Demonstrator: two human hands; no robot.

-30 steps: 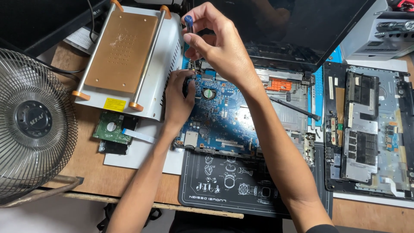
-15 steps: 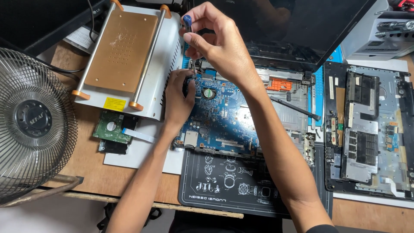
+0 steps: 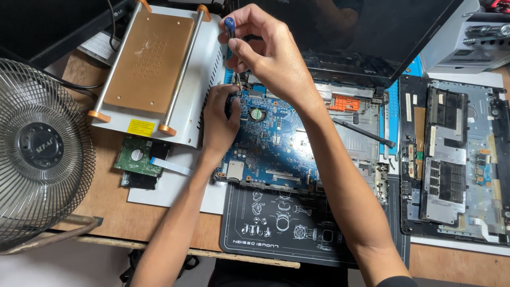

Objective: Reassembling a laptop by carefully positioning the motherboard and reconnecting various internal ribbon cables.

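A blue laptop mainboard (image 3: 281, 149) lies in an opened laptop base (image 3: 366, 133) at the middle of the bench. My right hand (image 3: 268, 50) is closed around a blue-handled screwdriver (image 3: 230, 25), held upright with its tip down at the board's upper left corner. My left hand (image 3: 219, 119) rests on the board's left edge, fingers curled against the corner next to the screwdriver tip. The tip itself is hidden between the two hands. The laptop's dark screen (image 3: 372, 32) stands open behind.
A white heating plate with a copper-coloured top (image 3: 151, 64) sits at the left, with a green hard drive board (image 3: 137, 159) below it. A wire-caged fan (image 3: 40, 159) stands at the far left. A black work mat (image 3: 287, 228) lies in front. A removed laptop bottom cover (image 3: 457, 165) lies at the right.
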